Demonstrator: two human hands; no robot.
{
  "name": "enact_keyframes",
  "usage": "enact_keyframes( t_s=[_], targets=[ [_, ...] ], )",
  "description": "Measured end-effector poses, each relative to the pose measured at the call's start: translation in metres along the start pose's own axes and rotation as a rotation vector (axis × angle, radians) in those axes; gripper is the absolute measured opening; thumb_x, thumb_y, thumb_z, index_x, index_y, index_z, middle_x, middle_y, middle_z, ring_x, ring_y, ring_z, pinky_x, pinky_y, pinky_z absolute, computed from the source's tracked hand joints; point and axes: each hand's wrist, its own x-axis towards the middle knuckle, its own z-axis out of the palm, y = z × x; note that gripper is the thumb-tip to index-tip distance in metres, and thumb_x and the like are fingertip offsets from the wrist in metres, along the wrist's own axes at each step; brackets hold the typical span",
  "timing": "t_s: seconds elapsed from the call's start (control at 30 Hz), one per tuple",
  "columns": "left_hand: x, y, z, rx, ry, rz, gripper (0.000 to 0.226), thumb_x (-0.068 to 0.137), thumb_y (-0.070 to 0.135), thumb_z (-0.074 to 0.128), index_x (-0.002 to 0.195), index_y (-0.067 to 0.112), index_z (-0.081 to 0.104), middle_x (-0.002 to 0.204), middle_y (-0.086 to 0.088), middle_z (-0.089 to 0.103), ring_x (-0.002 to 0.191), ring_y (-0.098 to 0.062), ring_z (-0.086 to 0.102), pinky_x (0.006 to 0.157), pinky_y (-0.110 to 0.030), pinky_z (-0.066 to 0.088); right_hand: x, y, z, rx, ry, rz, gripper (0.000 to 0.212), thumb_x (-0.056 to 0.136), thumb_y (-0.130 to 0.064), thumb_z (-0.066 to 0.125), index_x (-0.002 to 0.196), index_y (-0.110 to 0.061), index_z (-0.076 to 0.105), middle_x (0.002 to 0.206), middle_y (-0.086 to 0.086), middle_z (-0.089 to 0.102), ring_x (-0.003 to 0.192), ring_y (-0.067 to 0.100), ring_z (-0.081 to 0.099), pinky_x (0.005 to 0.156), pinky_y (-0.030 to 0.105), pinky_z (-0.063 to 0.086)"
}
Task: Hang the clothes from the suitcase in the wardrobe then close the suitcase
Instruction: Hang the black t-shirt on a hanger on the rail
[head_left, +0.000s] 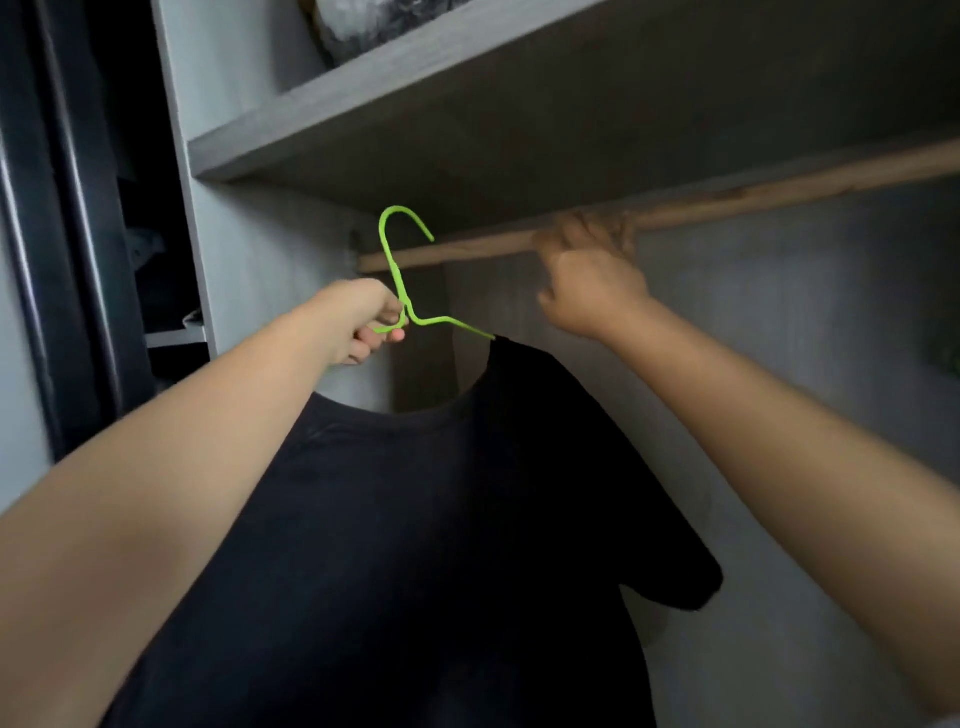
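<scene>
The left hand (363, 325) grips the light, stiff green hanger (402, 291) at its neck; the soft black shirt (415, 545) droops below. The right hand (587, 275) curls over the rail (779, 195).

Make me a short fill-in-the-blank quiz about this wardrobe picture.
1. The left hand grips a ____ hanger.
2. The T-shirt on the hanger is ____.
3. The right hand has its grip on the wooden ____.
4. The hanger's hook is ____ hooked over it.

Missing words: green; black; rail; not yet
</scene>
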Motion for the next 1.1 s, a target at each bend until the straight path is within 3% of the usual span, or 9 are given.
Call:
enact_keyframes(
  t_s=[0.1, 0.2, 0.33, 0.5, 0.53, 0.6, 0.67, 0.77, 1.1],
  targets=[
    [0.023, 0.002, -0.010, -0.004, 0.008, 0.009, 0.023, 0.094, 0.005, 0.040, 0.072, 0.007, 0.047, 0.057, -0.006, 0.049, 0.018, -0.002, 0.018, 0.025, -0.006, 0.010, 0.014, -0.005, 0.012, -0.027, -0.014, 0.007, 0.056, 0.088, -0.019, 0.048, 0.141, -0.014, 0.030, 0.154, 0.009, 0.014, 0.143, 0.025, 0.008, 0.111, 0.058, -0.004],
    [0.055, -0.001, -0.017, 0.037, 0.070, 0.024, 0.025, 0.094, 0.001, 0.038, 0.070, 0.008, 0.042, 0.029, -0.001, 0.048, 0.015, -0.002, 0.019, 0.029, -0.001, 0.013, 0.027, -0.013, 0.030, -0.096, -0.011, 0.033, 0.054, 0.090, -0.017, 0.044, 0.142, -0.014, 0.028, 0.154, 0.010, 0.013, 0.143, 0.027, 0.007, 0.110, 0.059, -0.006],
    [0.093, -0.003, -0.016, 0.076, 0.106, 0.030, 0.028, 0.095, 0.001, 0.034, 0.069, 0.010, 0.036, 0.020, 0.003, 0.040, 0.011, -0.003, 0.026, 0.030, 0.002, 0.015, 0.035, -0.020, 0.046, -0.246, -0.011, 0.034, 0.061, 0.091, -0.019, 0.038, 0.146, -0.017, 0.012, 0.155, 0.011, 0.003, 0.143, 0.030, -0.001, 0.109, 0.060, -0.010],
    [0.121, -0.020, -0.002, 0.261, 0.114, 0.087, 0.027, 0.096, 0.004, 0.037, 0.114, -0.004, 0.055, 0.066, -0.010, 0.058, 0.011, -0.005, 0.028, 0.023, -0.003, 0.016, 0.041, -0.020, 0.057, -0.408, -0.032, 0.048, 0.073, 0.093, -0.023, 0.038, 0.147, -0.018, -0.011, 0.154, 0.013, -0.014, 0.141, 0.034, -0.014, 0.106, 0.060, -0.014],
    [0.124, -0.024, -0.003, 0.311, 0.115, 0.085, 0.028, 0.095, 0.003, 0.039, 0.115, -0.007, 0.056, 0.061, -0.010, 0.056, 0.014, -0.008, 0.033, 0.023, -0.007, 0.019, 0.042, -0.019, 0.059, -0.419, -0.034, 0.052, 0.075, 0.092, -0.024, 0.039, 0.146, -0.017, -0.012, 0.153, 0.013, -0.015, 0.141, 0.034, -0.015, 0.106, 0.061, -0.014],
    [0.128, -0.030, -0.006, 0.446, 0.138, 0.115, 0.024, 0.090, 0.003, 0.049, 0.106, -0.008, 0.064, 0.049, -0.010, 0.057, 0.035, -0.019, 0.051, 0.035, -0.017, 0.037, 0.042, -0.018, 0.059, -0.433, -0.036, 0.062, 0.077, 0.092, -0.027, 0.041, 0.146, -0.017, -0.013, 0.153, 0.013, -0.017, 0.141, 0.034, -0.016, 0.106, 0.061, -0.014],
    [0.131, -0.035, -0.010, 0.578, 0.165, 0.166, 0.020, 0.086, 0.003, 0.056, 0.098, -0.007, 0.067, 0.074, -0.019, 0.069, 0.070, -0.029, 0.066, 0.062, -0.030, 0.051, 0.042, -0.020, 0.059, -0.445, -0.042, 0.071, 0.078, 0.092, -0.030, 0.041, 0.146, -0.018, -0.013, 0.153, 0.013, -0.017, 0.141, 0.035, -0.016, 0.107, 0.060, -0.013],
    [0.129, -0.041, -0.008, 0.715, 0.235, 0.259, 0.025, 0.087, 0.005, 0.052, 0.107, -0.006, 0.062, 0.111, -0.024, 0.063, 0.105, -0.035, 0.060, 0.086, -0.037, 0.048, 0.040, -0.024, 0.058, -0.436, -0.052, 0.091, 0.079, 0.092, -0.035, 0.043, 0.147, -0.018, -0.012, 0.153, 0.014, -0.017, 0.141, 0.036, -0.017, 0.107, 0.060, -0.013],
    [0.094, -0.049, -0.005, 1.041, 0.337, 0.449, 0.038, 0.085, 0.006, 0.050, 0.123, 0.000, 0.046, 0.123, -0.022, 0.051, 0.116, -0.037, 0.047, 0.086, -0.039, 0.044, 0.035, -0.028, 0.046, -0.301, -0.123, 0.063, 0.078, 0.089, -0.032, 0.047, 0.148, -0.018, -0.001, 0.155, 0.011, -0.013, 0.142, 0.030, -0.016, 0.110, 0.055, -0.014]
  ],
)
